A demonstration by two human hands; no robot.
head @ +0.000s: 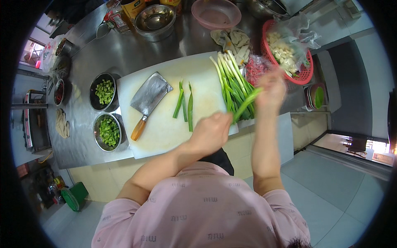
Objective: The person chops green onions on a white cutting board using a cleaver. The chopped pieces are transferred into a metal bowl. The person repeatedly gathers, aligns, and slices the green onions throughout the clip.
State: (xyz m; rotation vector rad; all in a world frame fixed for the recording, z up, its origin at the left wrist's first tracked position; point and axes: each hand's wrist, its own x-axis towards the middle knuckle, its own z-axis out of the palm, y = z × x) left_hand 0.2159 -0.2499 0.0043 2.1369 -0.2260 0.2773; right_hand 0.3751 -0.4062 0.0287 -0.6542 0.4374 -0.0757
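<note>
Between both hands stretches a green scallion stalk, held near the right edge of the white cutting board. My left hand grips its lower end. The upper end is in my right hand, which is blurred. Just behind the stalk lies a bunch of scallions, white ends pointing away from me. A few loose scallion leaves rest mid-board. To their left a cleaver with a wooden handle lies flat, untouched.
Left of the board stand a bowl of chopped green stems and a bowl of chopped scallion greens. A red basket with peeled garlic is at right. Farther back are stacked metal bowls, a pink basin and a crumpled cloth.
</note>
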